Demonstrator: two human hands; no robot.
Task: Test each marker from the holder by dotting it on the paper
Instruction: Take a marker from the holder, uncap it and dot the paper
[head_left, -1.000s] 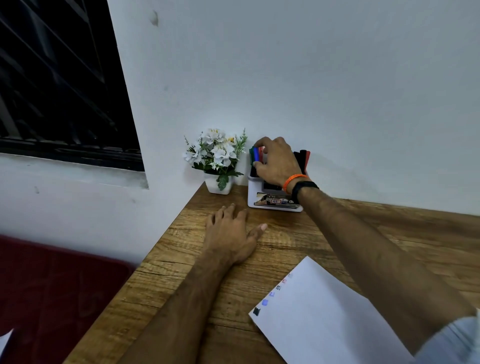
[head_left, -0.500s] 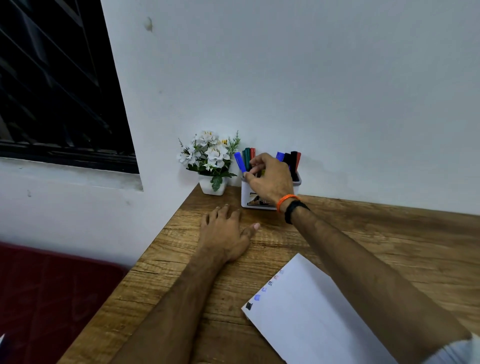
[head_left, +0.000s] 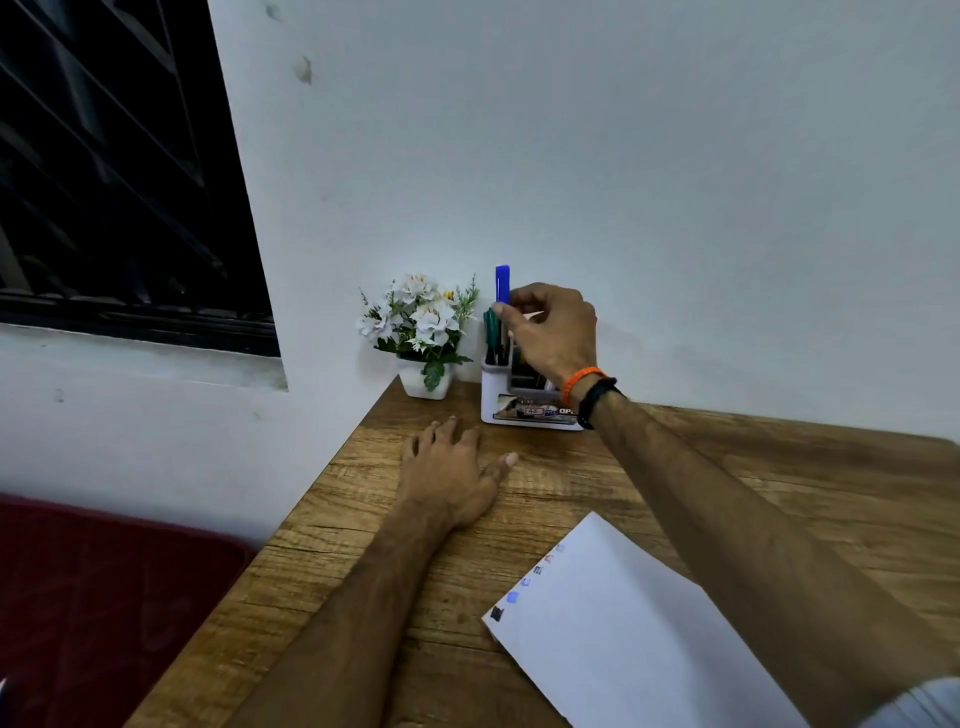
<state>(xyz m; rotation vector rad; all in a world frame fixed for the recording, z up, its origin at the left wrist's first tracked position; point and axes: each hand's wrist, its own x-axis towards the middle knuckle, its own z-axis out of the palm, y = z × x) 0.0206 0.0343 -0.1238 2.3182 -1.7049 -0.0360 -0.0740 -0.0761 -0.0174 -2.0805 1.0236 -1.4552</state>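
Observation:
A white marker holder (head_left: 530, 410) stands against the wall at the table's far corner, with a green marker (head_left: 489, 325) and dark ones in it. My right hand (head_left: 553, 332) hovers over the holder, its fingers pinched on a blue marker (head_left: 502, 283) held upright, cap up, above the holder's left side. My left hand (head_left: 449, 475) lies flat on the wood in front of the holder, fingers spread, holding nothing. A white sheet of paper (head_left: 639, 639) lies near me at the right, with several coloured dots along its left edge.
A small white pot of white flowers (head_left: 423, 332) stands just left of the holder. The wooden table (head_left: 322, 571) ends at its left edge, with a dark red cushion (head_left: 104, 597) below. A barred window (head_left: 114, 171) is at the upper left.
My right hand has lifted the blue marker from a tilt at the holder's left side to upright and higher. The left hand has stayed flat on the table.

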